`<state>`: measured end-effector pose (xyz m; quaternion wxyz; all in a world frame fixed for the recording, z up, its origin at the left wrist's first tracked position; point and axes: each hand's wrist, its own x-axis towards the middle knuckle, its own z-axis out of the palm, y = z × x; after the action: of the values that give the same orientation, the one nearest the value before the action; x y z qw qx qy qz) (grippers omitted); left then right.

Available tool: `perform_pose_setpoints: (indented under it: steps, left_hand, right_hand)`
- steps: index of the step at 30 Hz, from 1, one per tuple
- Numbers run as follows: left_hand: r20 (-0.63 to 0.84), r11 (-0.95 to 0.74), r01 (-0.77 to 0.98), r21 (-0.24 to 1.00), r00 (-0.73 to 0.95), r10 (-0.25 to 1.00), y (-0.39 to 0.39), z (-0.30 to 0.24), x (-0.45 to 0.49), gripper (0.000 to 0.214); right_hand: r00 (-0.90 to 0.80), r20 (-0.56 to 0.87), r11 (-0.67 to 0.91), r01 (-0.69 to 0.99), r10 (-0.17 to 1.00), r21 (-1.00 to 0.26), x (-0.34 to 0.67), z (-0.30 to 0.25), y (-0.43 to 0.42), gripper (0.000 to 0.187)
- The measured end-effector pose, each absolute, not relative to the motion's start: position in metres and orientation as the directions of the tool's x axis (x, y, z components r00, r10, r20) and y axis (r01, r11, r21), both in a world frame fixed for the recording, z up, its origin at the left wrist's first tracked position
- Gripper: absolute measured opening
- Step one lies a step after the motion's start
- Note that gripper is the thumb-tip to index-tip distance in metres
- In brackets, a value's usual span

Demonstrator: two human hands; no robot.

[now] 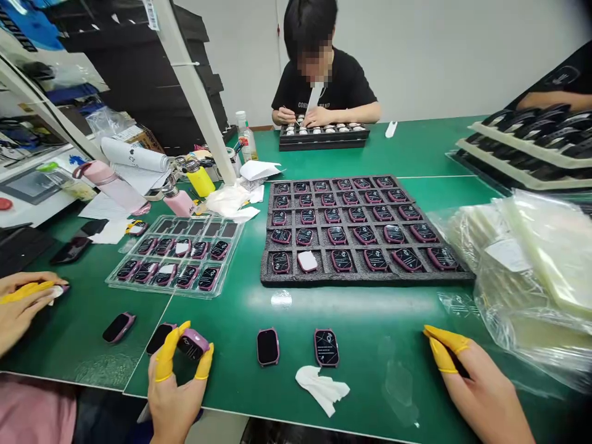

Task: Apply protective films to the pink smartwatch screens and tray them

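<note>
My left hand (174, 394), yellow covers on its fingertips, grips a purple-framed smartwatch body (193, 344) by its edges, tilted above the table. Just behind it lies another watch body (160, 338). My right hand (476, 382), also in yellow finger covers, is at the right with thumb and forefinger pressed together; anything between them is too small to make out. Between my hands, a dark-screened watch body (268, 346) and one with a printed screen film (326, 347) lie face up. A crumpled white cloth (322, 390) is just in front of the latter.
A black foam tray (365, 279) and a clear plastic tray (161, 290) hold several watch bodies. Plastic bags (531, 265) are piled at right. A co-worker's hand (23, 308) is at left; another person (326, 92) works across the table. Clear film (400, 385) lies near my right hand.
</note>
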<state>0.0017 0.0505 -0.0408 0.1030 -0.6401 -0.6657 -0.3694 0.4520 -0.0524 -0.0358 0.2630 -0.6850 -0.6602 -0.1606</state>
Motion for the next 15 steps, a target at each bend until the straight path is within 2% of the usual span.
perform_pose_setpoints:
  steps: [8, 15]
  left_hand:
    - [0.642, -0.173, 0.922, 0.346, -0.099, 0.76, 0.053, -0.045, -0.001, 0.063]
    - [0.635, -0.273, 0.88, 0.389, -0.041, 0.771, 0.056, -0.042, 0.0, 0.06]
  right_hand:
    - [0.089, 0.545, 0.034, 0.977, 0.834, -0.211, 0.457, -0.046, -0.057, 0.033]
    - [0.245, 0.431, -0.097, 0.936, 0.868, -0.339, 0.464, -0.062, -0.071, 0.022]
